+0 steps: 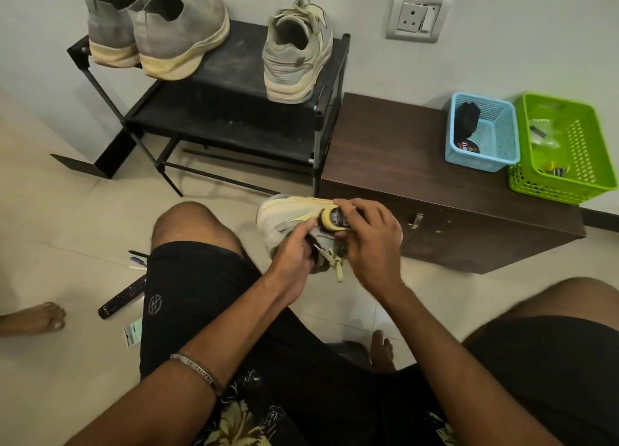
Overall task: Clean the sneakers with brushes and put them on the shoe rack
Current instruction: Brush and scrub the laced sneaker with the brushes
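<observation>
left hand (296,249) gripping sneaker (284,218), right hand (370,234) holding brush (335,219)

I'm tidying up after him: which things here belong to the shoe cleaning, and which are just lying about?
Part of the job:
sneaker in hand
brush
shoe rack
laced sneaker on rack
grey pair

Lying about:
remote
pens
blue basket
green basket

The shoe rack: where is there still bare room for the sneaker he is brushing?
On the shoe rack, the top shelf is bare between the grey pair and the laced sneaker. The lower shelf looks bare too. The left end is crowded.
</observation>
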